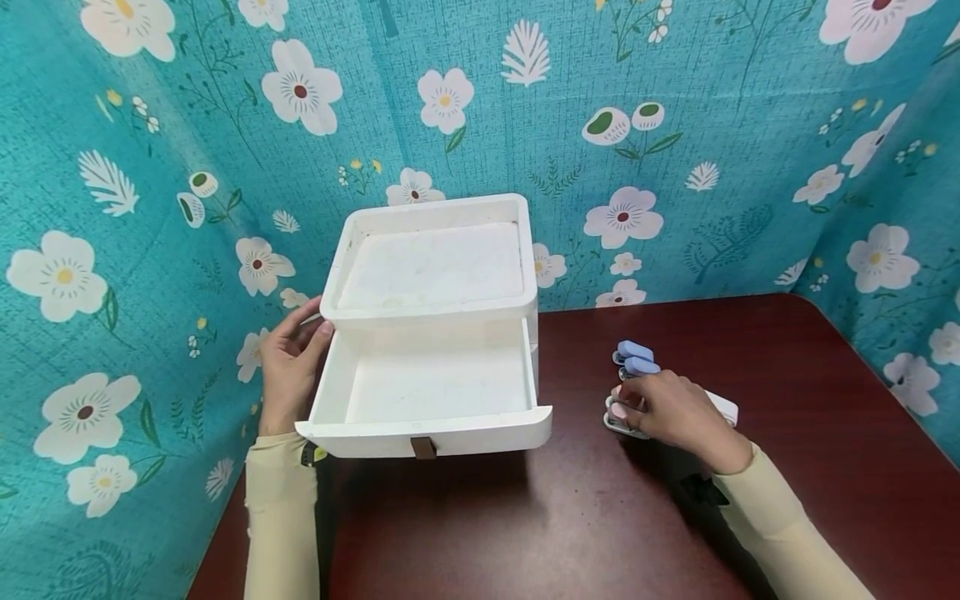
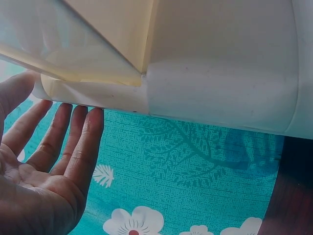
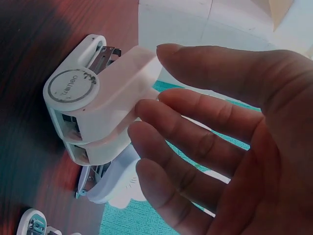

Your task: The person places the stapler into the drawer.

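Note:
A white drawer unit (image 1: pixel 431 312) with a shallow tray top stands on the table, its drawer (image 1: pixel 420 379) pulled out and bare inside. My left hand (image 1: pixel 291 367) rests against the unit's left side; in the left wrist view the fingers (image 2: pixel 73 142) are straight, tips at its edge. To the right, my right hand (image 1: pixel 675 412) pinches the near end of a white stapler (image 3: pixel 110 95) between thumb and fingers. A second white stapler (image 3: pixel 110 149) lies close beside it. Two blue staplers (image 1: pixel 636 350) sit just beyond the hand.
Another white item (image 1: pixel 722 407) shows behind the right hand. The dark red table (image 1: pixel 795 375) runs up to a teal flowered cloth (image 1: pixel 480 108) at the back and sides. A brown tab (image 1: pixel 423 448) hangs on the drawer front, which juts toward me.

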Demonstrator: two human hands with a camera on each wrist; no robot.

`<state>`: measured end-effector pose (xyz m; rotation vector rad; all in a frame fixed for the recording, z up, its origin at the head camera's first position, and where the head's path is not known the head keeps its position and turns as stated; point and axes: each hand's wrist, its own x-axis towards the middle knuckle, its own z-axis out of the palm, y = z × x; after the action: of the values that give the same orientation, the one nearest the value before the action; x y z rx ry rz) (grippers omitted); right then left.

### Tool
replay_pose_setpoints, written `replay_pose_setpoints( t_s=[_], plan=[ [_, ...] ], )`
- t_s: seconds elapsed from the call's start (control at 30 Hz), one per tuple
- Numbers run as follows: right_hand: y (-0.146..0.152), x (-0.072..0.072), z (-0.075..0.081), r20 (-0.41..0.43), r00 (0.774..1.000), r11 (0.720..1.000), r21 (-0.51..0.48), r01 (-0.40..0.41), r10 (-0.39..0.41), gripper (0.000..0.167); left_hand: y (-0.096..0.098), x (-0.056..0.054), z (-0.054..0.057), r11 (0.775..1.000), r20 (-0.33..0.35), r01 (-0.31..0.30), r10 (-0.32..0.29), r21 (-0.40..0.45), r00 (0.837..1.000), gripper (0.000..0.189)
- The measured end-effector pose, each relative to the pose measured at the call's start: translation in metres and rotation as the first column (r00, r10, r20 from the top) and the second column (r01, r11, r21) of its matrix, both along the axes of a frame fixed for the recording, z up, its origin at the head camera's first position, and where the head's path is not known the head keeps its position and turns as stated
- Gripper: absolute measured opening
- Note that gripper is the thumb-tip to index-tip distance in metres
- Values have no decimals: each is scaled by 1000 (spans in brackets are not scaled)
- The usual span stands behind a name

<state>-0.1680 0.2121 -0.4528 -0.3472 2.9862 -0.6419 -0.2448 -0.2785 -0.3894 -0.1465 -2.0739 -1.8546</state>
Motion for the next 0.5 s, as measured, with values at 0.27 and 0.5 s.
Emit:
replay_pose_setpoints(
  t_s=[0.27, 0.5],
  plan=[
    [-1, 0, -5, -41, 999, 1000, 26, -6, 7, 18, 0, 0, -1, 1000, 1, 7, -7, 3, 1000, 43],
    [-3, 0, -6, -49, 999, 999, 42, -12, 14, 18, 0, 0, -1, 1000, -3, 4, -4, -1, 1000, 43]
  ],
)
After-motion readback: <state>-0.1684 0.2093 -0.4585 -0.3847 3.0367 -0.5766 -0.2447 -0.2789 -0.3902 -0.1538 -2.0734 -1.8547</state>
